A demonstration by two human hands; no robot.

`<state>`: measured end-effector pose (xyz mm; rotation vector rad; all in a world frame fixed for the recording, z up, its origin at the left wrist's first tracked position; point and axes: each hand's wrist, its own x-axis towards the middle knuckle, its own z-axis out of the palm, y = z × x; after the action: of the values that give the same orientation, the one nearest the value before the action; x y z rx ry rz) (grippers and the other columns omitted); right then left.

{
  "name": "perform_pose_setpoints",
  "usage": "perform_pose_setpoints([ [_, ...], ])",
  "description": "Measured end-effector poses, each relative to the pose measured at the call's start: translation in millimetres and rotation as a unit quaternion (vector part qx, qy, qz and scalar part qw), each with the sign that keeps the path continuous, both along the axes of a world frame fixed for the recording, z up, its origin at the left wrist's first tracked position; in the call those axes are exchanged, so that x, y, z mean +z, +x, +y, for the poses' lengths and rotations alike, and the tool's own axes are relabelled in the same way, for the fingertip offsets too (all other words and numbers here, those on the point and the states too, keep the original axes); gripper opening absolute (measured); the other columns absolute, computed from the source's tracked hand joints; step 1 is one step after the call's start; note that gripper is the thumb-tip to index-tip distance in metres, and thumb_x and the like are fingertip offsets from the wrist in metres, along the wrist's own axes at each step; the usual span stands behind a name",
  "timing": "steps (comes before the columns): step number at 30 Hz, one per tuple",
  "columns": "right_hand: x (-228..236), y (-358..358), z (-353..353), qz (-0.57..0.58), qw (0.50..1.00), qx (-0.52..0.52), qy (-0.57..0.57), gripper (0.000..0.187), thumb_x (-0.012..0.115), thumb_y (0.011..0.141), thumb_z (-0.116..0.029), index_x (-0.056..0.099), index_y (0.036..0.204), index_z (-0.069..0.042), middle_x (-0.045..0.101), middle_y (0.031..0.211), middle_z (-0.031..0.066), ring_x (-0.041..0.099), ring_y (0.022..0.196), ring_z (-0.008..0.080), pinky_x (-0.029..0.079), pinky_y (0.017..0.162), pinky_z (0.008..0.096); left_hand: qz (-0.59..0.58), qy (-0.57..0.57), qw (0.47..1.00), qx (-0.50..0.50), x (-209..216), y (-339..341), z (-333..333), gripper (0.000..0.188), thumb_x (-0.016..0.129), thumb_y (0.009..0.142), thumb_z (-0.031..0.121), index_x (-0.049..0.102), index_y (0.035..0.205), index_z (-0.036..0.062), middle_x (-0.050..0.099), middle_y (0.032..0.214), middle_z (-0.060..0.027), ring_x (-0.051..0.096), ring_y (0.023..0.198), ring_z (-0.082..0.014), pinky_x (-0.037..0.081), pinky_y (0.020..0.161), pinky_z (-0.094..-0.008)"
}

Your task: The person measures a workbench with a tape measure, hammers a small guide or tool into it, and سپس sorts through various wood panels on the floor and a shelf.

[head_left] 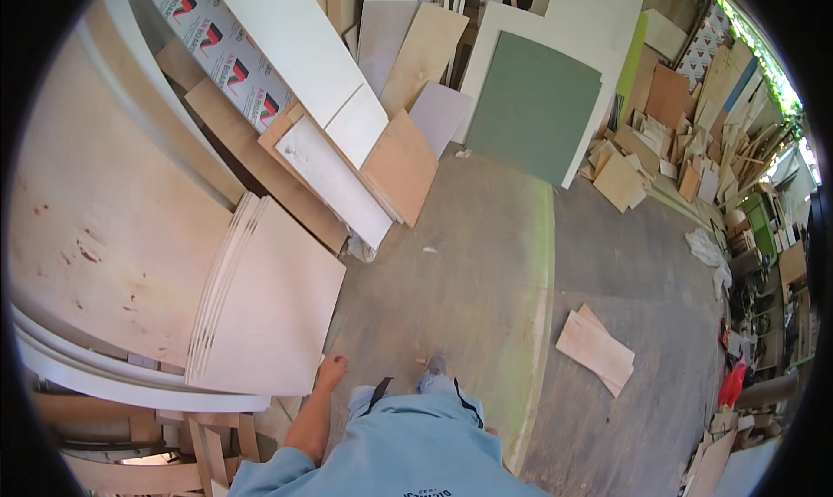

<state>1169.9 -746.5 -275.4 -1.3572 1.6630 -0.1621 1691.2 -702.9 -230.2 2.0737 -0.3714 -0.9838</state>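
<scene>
My left hand (332, 371) hangs low at my side, fingers loosely bent and apart, with nothing visible in it. It is close to the lower right corner of a stack of pale panels (276, 302), whose layered edges show on the left; whether it touches them I cannot tell. Only a small patch of skin shows at the right side of my blue shirt, and my right hand itself is out of sight. A shoe (436, 365) shows ahead of my body on the dusty floor (451, 271).
Long white boards (299, 55) and a green panel (534, 107) lean at the far side. Two small overlapping boards (595, 349) lie on the floor to the right. Wood offcuts (638, 154) are heaped at the far right. A large stained sheet (113, 219) stands left.
</scene>
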Motion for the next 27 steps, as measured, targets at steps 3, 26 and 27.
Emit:
perform_pose_setpoints([
  [3, 18, 41, -108, 0.009, 0.999, -0.027, 0.034, 0.022, 0.067, 0.060, -0.018, 0.068, 0.072, 0.000, 0.064, 0.063, 0.0135, 0.062, 0.060, 0.0215, 0.048, 0.058, 0.0339, -0.042, -0.056, 0.997, -0.036, 9, 15, -68, 0.019, 0.062, 0.079, 0.017, 0.063, 0.084, -0.0007, 0.062, 0.072, -0.0087, 0.061, 0.064, -0.0163, 0.047, 0.055, -0.0272],
  [26, 41, 333, -248, -0.006, 0.984, -0.175, -0.015, 0.015, 0.059, 0.067, -0.015, 0.065, 0.061, -0.002, 0.060, 0.058, 0.0152, 0.060, 0.054, 0.0224, 0.046, 0.052, 0.0347, -0.285, 0.044, 0.953, -0.090, 81, 586, -464, 0.052, 0.064, 0.075, 0.017, 0.049, 0.117, -0.0086, 0.049, 0.119, -0.0248, 0.047, 0.113, -0.0343, 0.037, 0.096, -0.0378],
  [27, 33, 346, -247, 0.024, 0.984, -0.172, -0.038, 0.014, 0.059, 0.067, -0.014, 0.065, 0.062, -0.002, 0.061, 0.060, 0.0158, 0.060, 0.055, 0.0223, 0.046, 0.053, 0.0345, -0.326, 0.067, 0.935, -0.122, 79, 602, -473, 0.055, 0.065, 0.074, 0.017, 0.048, 0.119, -0.0086, 0.046, 0.124, -0.0263, 0.045, 0.116, -0.0350, 0.036, 0.098, -0.0381],
])
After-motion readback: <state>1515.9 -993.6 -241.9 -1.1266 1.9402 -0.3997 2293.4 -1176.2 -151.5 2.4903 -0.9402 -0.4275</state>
